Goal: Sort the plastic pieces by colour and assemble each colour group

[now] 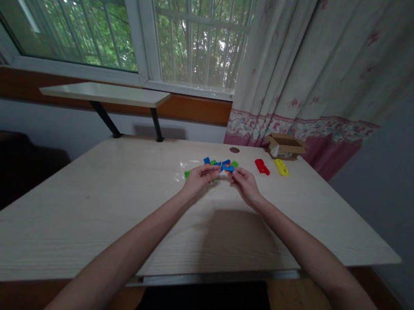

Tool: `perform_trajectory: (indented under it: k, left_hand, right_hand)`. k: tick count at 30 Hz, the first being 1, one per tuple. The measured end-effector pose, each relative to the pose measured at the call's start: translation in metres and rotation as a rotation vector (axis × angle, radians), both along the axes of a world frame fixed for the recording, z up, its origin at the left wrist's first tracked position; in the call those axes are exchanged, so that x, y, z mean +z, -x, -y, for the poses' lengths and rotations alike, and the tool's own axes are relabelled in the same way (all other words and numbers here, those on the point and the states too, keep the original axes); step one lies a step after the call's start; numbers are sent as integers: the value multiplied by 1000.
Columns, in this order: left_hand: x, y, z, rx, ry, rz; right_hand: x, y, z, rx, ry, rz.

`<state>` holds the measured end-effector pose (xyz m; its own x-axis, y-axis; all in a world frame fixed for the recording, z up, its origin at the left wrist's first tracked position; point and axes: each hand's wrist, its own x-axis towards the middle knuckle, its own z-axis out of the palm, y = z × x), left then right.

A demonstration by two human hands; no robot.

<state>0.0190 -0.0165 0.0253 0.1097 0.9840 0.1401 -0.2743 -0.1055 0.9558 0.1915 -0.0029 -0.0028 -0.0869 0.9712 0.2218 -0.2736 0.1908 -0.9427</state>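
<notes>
My left hand (202,176) and my right hand (245,183) come together over the far middle of the table. Between their fingertips is a small blue plastic piece (228,168), pinched by my right hand at its right end. The fingers of my left hand are closed at the piece's left side; whether they grip it or another small part is too small to tell. Behind and around the hands lie several blue, green and orange plastic pieces (206,160), on what looks like clear plastic film (184,166). A green piece (187,174) shows just left of my left hand.
A red plastic piece (261,167) and a yellow plastic piece (281,167) lie right of the hands. Behind them stands an open cardboard box (286,147) at the table's back corner. A raised shelf (111,93) is at the back left. The wooden table (105,212) has a round dark disc (234,150) near its rear edge.
</notes>
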Motion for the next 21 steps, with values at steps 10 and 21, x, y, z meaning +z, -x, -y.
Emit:
perform_trajectory:
  k: [10, 21]
  left_hand:
    - [0, 1, -1, 3, -6, 14]
    - [-5, 3, -6, -7, -36, 5]
  right_hand:
    - [3, 3, 4, -89, -90, 129]
    - [5, 3, 6, -67, -127, 151]
